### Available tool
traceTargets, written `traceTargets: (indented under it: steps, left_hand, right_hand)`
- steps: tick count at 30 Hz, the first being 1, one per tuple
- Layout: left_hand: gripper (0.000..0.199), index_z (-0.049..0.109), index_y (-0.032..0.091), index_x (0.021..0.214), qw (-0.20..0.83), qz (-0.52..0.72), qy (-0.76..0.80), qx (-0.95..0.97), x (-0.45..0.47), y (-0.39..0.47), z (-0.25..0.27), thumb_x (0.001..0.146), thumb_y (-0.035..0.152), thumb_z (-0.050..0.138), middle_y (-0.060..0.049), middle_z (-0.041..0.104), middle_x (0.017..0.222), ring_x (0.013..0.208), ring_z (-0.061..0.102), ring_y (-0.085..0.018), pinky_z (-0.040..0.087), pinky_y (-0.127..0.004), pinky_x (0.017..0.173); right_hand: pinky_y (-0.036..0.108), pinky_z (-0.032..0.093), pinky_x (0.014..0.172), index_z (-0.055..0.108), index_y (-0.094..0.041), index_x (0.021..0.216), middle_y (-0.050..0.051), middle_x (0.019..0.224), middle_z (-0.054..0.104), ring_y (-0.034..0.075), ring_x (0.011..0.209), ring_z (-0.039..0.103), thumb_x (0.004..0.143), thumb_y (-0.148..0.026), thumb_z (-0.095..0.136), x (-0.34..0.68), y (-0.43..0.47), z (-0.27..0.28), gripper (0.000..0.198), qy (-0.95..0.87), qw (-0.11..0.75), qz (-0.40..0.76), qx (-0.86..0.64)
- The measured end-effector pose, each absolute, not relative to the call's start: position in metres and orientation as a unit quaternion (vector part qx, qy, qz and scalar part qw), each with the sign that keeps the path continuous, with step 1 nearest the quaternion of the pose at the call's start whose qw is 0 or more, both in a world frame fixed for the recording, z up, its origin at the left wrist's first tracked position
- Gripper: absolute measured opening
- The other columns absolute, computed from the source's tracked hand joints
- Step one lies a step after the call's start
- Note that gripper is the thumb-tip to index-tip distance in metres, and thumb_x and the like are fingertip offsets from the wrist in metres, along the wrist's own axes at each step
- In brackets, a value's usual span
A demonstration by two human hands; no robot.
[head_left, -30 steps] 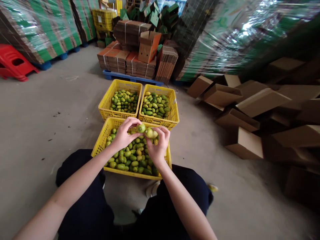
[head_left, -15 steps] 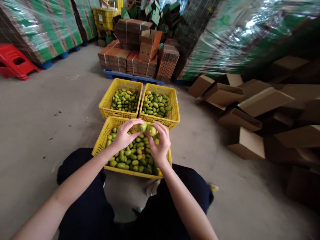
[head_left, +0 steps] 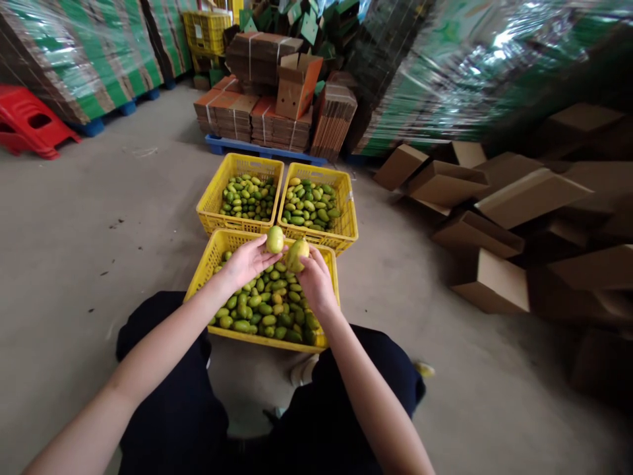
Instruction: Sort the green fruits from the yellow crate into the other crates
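My left hand is turned partly palm up, with a yellow-green lemon resting on its fingers. My right hand grips a second, slightly longer lemon between thumb and fingers. The two fruits are close side by side above the near yellow crate. Inside that crate lie many green and yellowish lemons, partly covered by my hands.
Two more yellow crates, the far left crate and the far right crate, hold similar fruit. Behind them, flattened cartons stand on a blue pallet. Open cardboard boxes lie at right; a red stool is at left.
Both lemons have been turned from end-on to more side-on. My left hand has rolled palm up with its fingers loosened, and its lemon has shifted slightly up and left.
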State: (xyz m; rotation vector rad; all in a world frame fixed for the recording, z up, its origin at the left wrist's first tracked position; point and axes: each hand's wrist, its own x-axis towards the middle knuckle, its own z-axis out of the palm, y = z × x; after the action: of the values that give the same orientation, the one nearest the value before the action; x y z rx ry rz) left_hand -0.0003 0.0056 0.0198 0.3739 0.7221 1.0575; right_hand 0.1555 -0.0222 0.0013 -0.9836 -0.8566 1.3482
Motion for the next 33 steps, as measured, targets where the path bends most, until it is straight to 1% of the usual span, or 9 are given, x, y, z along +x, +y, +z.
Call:
traceTargets:
  steps: [3, 7, 11, 15, 20, 25, 28, 31, 33]
  left_hand:
    - [0.017, 0.067, 0.009, 0.099, 0.793, 0.48, 0.334, 0.171, 0.0, 0.004, 0.021, 0.09, 0.013, 0.053, -0.01, 0.073, 0.097, 0.078, 0.07, -0.014, 0.057, -0.023, 0.074]
    - [0.007, 0.063, 0.013, 0.083, 0.791, 0.481, 0.345, 0.157, -0.002, 0.004, 0.02, 0.087, 0.018, 0.061, -0.006, 0.072, 0.083, 0.057, 0.063, -0.009, 0.054, -0.019, 0.056]
    - [0.022, 0.064, 0.012, 0.082, 0.769, 0.511, 0.348, 0.164, -0.001, 0.008, 0.015, 0.083, 0.034, 0.07, -0.002, 0.067, 0.076, 0.059, 0.06, -0.007, 0.051, -0.018, 0.057]
    - [0.032, 0.07, 0.014, 0.089, 0.741, 0.533, 0.356, 0.2, 0.0, 0.01, 0.005, 0.075, 0.042, 0.077, 0.001, 0.063, 0.073, 0.063, 0.056, -0.006, 0.043, -0.015, 0.055]
    - [0.025, 0.071, 0.014, 0.091, 0.749, 0.511, 0.368, 0.206, 0.001, 0.008, 0.001, 0.076, 0.033, 0.078, -0.004, 0.071, 0.084, 0.074, 0.062, -0.01, 0.046, -0.018, 0.063]
    - [0.016, 0.069, 0.011, 0.094, 0.774, 0.491, 0.369, 0.156, 0.001, 0.008, 0.006, 0.088, 0.024, 0.064, -0.01, 0.074, 0.09, 0.075, 0.068, -0.013, 0.055, -0.023, 0.067]
    - [0.01, 0.068, 0.01, 0.089, 0.77, 0.481, 0.405, 0.11, 0.002, 0.009, 0.009, 0.088, 0.019, 0.064, -0.008, 0.073, 0.083, 0.072, 0.069, -0.014, 0.059, -0.026, 0.069]
    - [0.005, 0.069, 0.01, 0.087, 0.756, 0.483, 0.427, 0.113, 0.003, 0.008, 0.011, 0.085, 0.013, 0.066, -0.005, 0.072, 0.078, 0.067, 0.069, -0.012, 0.06, -0.023, 0.066]
    - [0.005, 0.07, 0.009, 0.087, 0.755, 0.479, 0.428, 0.131, 0.003, 0.007, 0.013, 0.083, 0.009, 0.066, -0.005, 0.072, 0.078, 0.067, 0.069, -0.011, 0.06, -0.021, 0.067]
  right_hand:
    - [0.025, 0.048, 0.067, 0.063, -0.023, 0.094, -0.003, 0.083, 0.062, 0.013, 0.074, 0.055, 0.069, -0.034, 0.074, 0.153, -0.025, 0.001, 0.03, -0.394, 0.584, 0.534, -0.468]
    - [0.023, 0.043, 0.054, 0.056, -0.024, 0.091, -0.006, 0.077, 0.058, 0.01, 0.059, 0.051, 0.066, -0.037, 0.078, 0.15, -0.027, 0.002, 0.035, -0.316, 0.588, 0.588, -0.457]
    - [0.02, 0.039, 0.048, 0.053, -0.023, 0.076, -0.007, 0.07, 0.055, 0.007, 0.053, 0.047, 0.065, -0.033, 0.08, 0.152, -0.026, 0.004, 0.032, -0.259, 0.585, 0.643, -0.42]
    - [0.02, 0.04, 0.045, 0.058, -0.021, 0.075, -0.005, 0.068, 0.058, 0.009, 0.052, 0.05, 0.068, -0.035, 0.074, 0.155, -0.022, 0.005, 0.023, -0.188, 0.579, 0.697, -0.379]
    - [0.022, 0.045, 0.044, 0.061, -0.019, 0.077, 0.002, 0.064, 0.063, 0.014, 0.056, 0.056, 0.074, -0.038, 0.067, 0.158, -0.017, -0.001, 0.02, -0.121, 0.529, 0.733, -0.41]
    - [0.025, 0.05, 0.046, 0.059, -0.022, 0.078, 0.001, 0.068, 0.067, 0.015, 0.057, 0.059, 0.078, -0.039, 0.066, 0.157, -0.015, -0.01, 0.018, -0.129, 0.564, 0.673, -0.461]
    - [0.024, 0.045, 0.043, 0.059, -0.023, 0.077, -0.003, 0.066, 0.063, 0.014, 0.055, 0.058, 0.071, -0.036, 0.073, 0.158, -0.016, -0.007, 0.019, -0.121, 0.555, 0.688, -0.452]
    - [0.02, 0.041, 0.042, 0.059, -0.022, 0.073, -0.005, 0.065, 0.059, 0.011, 0.055, 0.054, 0.06, -0.025, 0.08, 0.159, -0.018, -0.002, 0.024, -0.146, 0.554, 0.694, -0.435]
    - [0.021, 0.041, 0.043, 0.058, -0.021, 0.072, -0.005, 0.064, 0.058, 0.011, 0.055, 0.053, 0.06, -0.025, 0.08, 0.161, -0.018, -0.001, 0.025, -0.158, 0.554, 0.701, -0.421]
